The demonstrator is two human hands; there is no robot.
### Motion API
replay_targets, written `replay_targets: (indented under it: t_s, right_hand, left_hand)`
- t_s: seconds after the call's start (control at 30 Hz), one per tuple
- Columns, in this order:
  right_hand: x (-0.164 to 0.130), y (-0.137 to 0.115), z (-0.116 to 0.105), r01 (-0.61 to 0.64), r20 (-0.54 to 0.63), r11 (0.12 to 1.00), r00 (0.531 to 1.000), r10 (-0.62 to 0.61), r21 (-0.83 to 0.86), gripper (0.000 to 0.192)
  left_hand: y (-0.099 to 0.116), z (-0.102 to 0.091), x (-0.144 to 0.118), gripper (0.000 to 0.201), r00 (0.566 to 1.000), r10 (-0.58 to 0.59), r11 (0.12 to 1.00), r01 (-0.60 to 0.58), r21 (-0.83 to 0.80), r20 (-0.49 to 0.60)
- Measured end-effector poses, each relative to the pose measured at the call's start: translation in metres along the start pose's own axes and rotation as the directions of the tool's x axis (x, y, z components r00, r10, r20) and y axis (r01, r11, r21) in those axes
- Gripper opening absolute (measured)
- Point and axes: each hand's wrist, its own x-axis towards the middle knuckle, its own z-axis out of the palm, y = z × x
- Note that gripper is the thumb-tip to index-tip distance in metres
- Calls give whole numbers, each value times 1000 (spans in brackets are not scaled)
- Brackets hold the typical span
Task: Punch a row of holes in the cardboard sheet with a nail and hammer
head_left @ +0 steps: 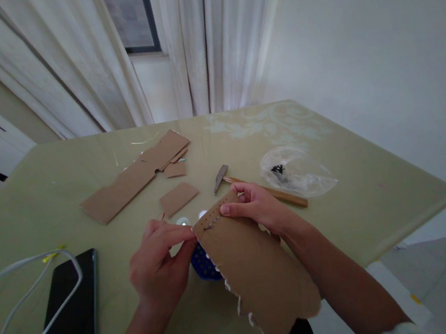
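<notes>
A torn-edged piece of brown cardboard slants over the table's front edge, with rows of small holes and several small round metal heads along its upper end. My right hand grips that upper edge, thumb on top and fingers curled behind. At the left corner of the same edge, my left hand is closed with thumb and forefinger pinched together; whether something tiny is also between them cannot be made out. Beneath the cardboard, a blue perforated container is partly hidden. Whitish round objects show just beyond it.
A hammer with a wooden handle lies behind my right hand. Beside it is a clear plastic bag with small dark pieces. Cardboard strips and a small cardboard piece lie farther back. A black tablet and white cable are at left.
</notes>
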Motion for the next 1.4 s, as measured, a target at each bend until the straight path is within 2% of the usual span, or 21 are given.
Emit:
replay_targets:
  t_s: [0.13,0.23,0.3,0.37,0.43,0.67,0.83,0.93,1.17,1.3,1.4]
  right_hand:
    - [0,2,0,-2,-3,1000,1000,2,-9,56]
    - [-2,1,0,18,4,1000,1000,-18,2,55]
    - [-3,-2,-1,47,-6,999,999,-47,5,53]
    - [-4,-5,-2,87,-30,996,996,-87,-3,51]
    - [-5,-7,-3,117,-45,993,992,-117,-21,49]
    - [-10,-10,-2,171,-48,979,983,-177,-111,47]
    - [-12,-9,0,203,-38,957,976,-215,-208,50]
    - [-11,-7,-1,198,-38,950,976,-213,-241,52]
    - [-10,-4,-1,194,-15,958,979,-202,-209,53]
    - [-13,-8,2,148,21,977,989,-147,-154,55]
    - [-16,-12,6,134,33,982,991,-130,-137,57]
  left_hand:
    - [-4,1,-4,18,999,36,999,-36,-26,-15]
    - [-11,0,-7,22,999,-17,996,12,-93,-48]
    - [-14,-4,-5,24,1000,-4,999,4,-44,10]
    - [-11,-9,0,26,992,53,997,-59,54,114]
    - [-5,-12,6,26,982,78,990,-97,107,170]
    - [4,-4,8,17,991,84,978,-102,182,105]
    - [1,-3,5,21,972,203,954,-223,199,117]
    - [1,-3,3,24,960,233,952,-258,167,154]
    - [0,-2,0,26,962,258,956,-267,124,85]
    - [-1,-7,-1,22,962,268,961,-271,57,51]
    - [0,-14,-3,23,923,368,919,-379,104,111]
